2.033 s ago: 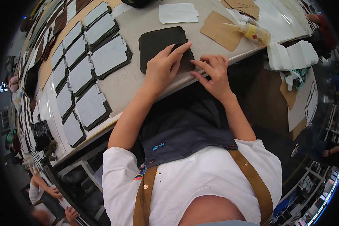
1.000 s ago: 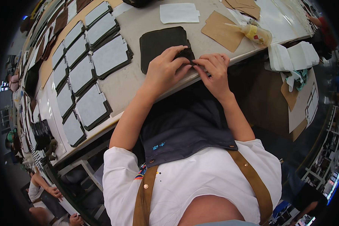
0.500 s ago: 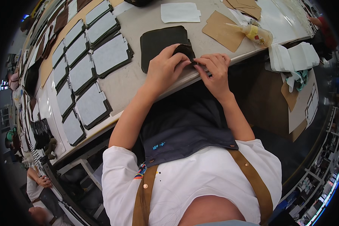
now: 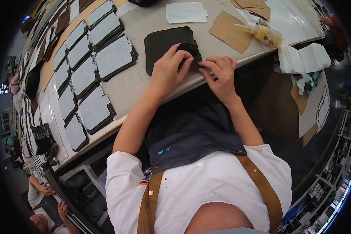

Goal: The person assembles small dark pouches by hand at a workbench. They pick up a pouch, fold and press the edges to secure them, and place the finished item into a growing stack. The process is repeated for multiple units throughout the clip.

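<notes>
A stack of dark green-black panels, looking like fabric or leather, lies at the table's near edge. My left hand rests over its lower right part, thumb and fingers pinching a turned-up flap at the right side. Close by, my right hand has its index fingertip at the panels' near right corner. Its thumb sits a little apart below, and nothing shows between the two. Under my left hand, part of the panels is hidden.
Rows of dark pieces topped with white sheets cover the table's left. A white sheet, a tan card and a yellowish nozzle bottle lie beyond my hands. White padding hangs at right. Another person's hand shows lower left.
My right thumb and index finger have parted at the corner, and the hand has shifted slightly left. My left fingers have changed their hold on the flap. At lower left, the other person's second hand has appeared.
</notes>
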A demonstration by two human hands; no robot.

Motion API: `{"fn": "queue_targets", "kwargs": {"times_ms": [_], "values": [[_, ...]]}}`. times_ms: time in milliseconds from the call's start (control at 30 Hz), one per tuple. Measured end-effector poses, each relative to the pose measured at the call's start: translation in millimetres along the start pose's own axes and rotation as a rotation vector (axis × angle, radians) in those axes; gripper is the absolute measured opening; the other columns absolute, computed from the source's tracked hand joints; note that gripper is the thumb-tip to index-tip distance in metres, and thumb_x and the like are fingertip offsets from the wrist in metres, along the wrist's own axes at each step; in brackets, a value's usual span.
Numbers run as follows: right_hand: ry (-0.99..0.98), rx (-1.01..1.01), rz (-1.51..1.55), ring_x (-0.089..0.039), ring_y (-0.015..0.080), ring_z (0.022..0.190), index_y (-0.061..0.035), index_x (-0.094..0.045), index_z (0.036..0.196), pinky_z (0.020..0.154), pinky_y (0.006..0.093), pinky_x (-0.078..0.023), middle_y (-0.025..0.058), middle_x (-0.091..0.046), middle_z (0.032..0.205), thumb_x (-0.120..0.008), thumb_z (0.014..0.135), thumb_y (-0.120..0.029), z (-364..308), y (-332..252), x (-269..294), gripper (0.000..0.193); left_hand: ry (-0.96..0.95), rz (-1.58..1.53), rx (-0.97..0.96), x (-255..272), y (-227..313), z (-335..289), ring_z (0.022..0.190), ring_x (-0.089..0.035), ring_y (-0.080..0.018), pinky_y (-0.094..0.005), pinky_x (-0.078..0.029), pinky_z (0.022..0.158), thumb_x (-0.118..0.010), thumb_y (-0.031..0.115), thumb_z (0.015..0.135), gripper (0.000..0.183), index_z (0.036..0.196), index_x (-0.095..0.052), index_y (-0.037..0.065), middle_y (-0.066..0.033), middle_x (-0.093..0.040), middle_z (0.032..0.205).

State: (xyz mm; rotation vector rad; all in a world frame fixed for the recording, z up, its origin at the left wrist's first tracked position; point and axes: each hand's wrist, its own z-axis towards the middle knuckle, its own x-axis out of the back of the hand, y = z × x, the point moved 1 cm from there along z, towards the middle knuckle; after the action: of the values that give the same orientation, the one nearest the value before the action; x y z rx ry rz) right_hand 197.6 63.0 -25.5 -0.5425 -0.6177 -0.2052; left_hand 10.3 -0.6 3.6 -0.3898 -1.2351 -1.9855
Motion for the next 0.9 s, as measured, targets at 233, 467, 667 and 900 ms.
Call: {"fn": "queue_targets", "kwargs": {"times_ms": [233, 467, 667, 900], "values": [[0.001, -0.004, 0.011, -0.059, 0.0165, 0.090, -0.0171, -0.076, 0.113, 0.095, 0.0406, -0.034, -0.0025, -0.065, 0.096, -0.081, 0.082, -0.012, 2, -3, -2, 0.032, 0.018, 0.019, -0.093, -2, -9, 0, 0.099, -0.069, -0.0373, -0.0434, -0.056, 0.085, -0.074, 0.011, 0.090, 0.013, 0.097, -0.065, 0.005, -0.0115, -0.069, 0.098], [0.000, -0.002, -0.001, -0.060, 0.0188, 0.092, -0.0151, -0.073, 0.117, 0.097, 0.0408, -0.034, -0.0014, -0.066, 0.097, -0.081, 0.081, -0.010, 2, -2, -1, 0.037, -0.028, 0.041, -0.103, 0, -4, 1, 0.086, -0.069, -0.0342, -0.0418, -0.054, 0.099, -0.073, 0.005, 0.090, 0.013, 0.098, -0.063, 0.003, -0.0091, -0.069, 0.094], [0.027, -0.068, 0.083, -0.062, 0.0210, 0.095, -0.0117, -0.064, 0.106, 0.098, 0.0413, -0.035, -0.0008, -0.066, 0.097, -0.083, 0.078, -0.009, -1, 1, -2, 0.034, 0.054, -0.071, -0.001, 1, 2, 3, 0.092, -0.072, -0.0292, -0.0349, -0.056, 0.089, -0.073, 0.003, 0.090, 0.019, 0.108, -0.068, 0.005, -0.0096, -0.073, 0.112], [0.060, -0.056, 0.071, -0.061, 0.0218, 0.093, -0.0115, -0.061, 0.101, 0.097, 0.0413, -0.035, -0.0006, -0.065, 0.095, -0.082, 0.080, -0.008, -3, 4, -5, 0.031, -0.089, 0.137, -0.199, 6, 9, 2, 0.117, -0.067, -0.0275, -0.0356, -0.057, 0.092, -0.077, 0.007, 0.084, 0.017, 0.100, -0.077, 0.011, -0.0072, -0.068, 0.131]]}}
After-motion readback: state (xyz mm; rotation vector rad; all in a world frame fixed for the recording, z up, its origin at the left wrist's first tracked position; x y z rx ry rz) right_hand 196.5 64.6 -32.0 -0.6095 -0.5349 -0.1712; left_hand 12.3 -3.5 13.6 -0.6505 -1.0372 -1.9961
